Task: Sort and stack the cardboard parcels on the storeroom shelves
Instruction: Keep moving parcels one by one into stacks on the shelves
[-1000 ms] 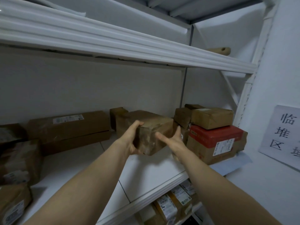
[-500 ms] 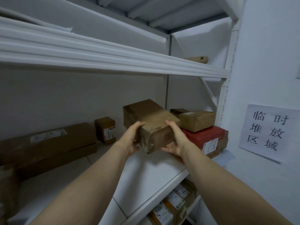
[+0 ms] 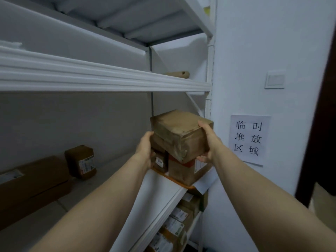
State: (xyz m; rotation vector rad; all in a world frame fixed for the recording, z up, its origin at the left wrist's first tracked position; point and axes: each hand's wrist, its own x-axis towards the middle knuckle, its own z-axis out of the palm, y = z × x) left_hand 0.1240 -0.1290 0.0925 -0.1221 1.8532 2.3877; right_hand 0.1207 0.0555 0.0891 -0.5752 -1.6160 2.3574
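Your 2 hands hold a brown taped cardboard parcel (image 3: 180, 131) at the far right end of the middle shelf (image 3: 158, 190). Your left hand (image 3: 145, 150) presses its left side, and your right hand (image 3: 209, 142) curls round its right edge, with fingers on top and thumb beneath. The parcel tilts directly over a red-topped box (image 3: 183, 171) and a small labelled box (image 3: 160, 160); whether it touches them is unclear. Further left on the same shelf, a small upright parcel (image 3: 81, 160) stands beside a long flat carton (image 3: 31, 180). More labelled parcels (image 3: 174, 224) fill the shelf below. A paper sign (image 3: 248, 139) with Chinese characters hangs on the right wall, under a light switch (image 3: 275, 79).
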